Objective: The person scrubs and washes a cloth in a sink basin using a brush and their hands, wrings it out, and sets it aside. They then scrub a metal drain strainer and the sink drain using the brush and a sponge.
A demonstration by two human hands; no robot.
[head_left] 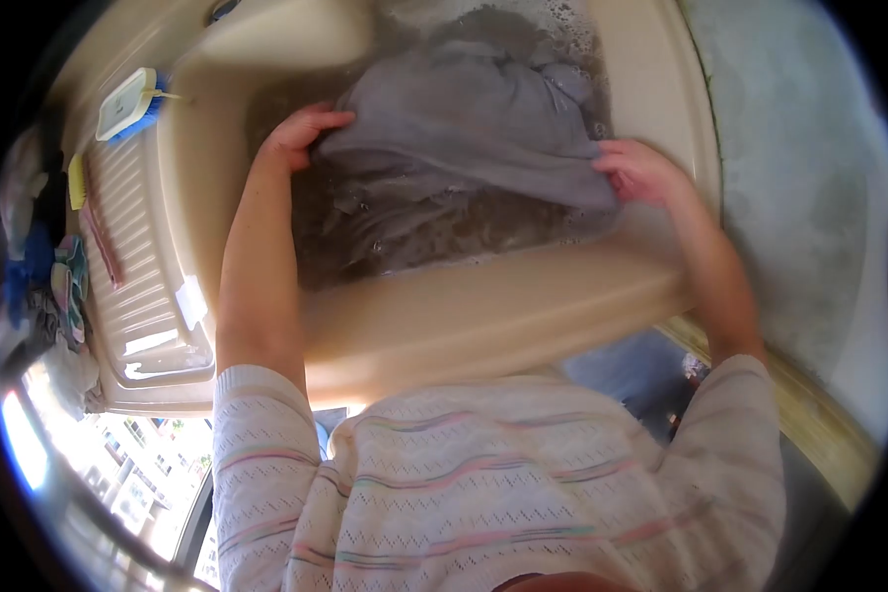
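Note:
A wet grey cloth garment (pixel 464 118) lies spread in murky, sudsy water inside a beige sink basin (pixel 483 296). At its left edge, my left hand (pixel 304 133) has its fingers closed on the fabric. My right hand (pixel 641 170) pinches the garment's right corner. Between the hands, the near edge is stretched, and folds of the cloth bunch up toward the back. Part of the fabric sits under the water, so its full shape is hidden.
Left of the basin is a ribbed washboard (pixel 143 257). A white brush with blue bristles (pixel 128 107) rests at its top, with a yellow-handled brush (pixel 77 183) along its edge. Piled clothes (pixel 49 266) lie at far left. A grey wall (pixel 799 158) borders the right side.

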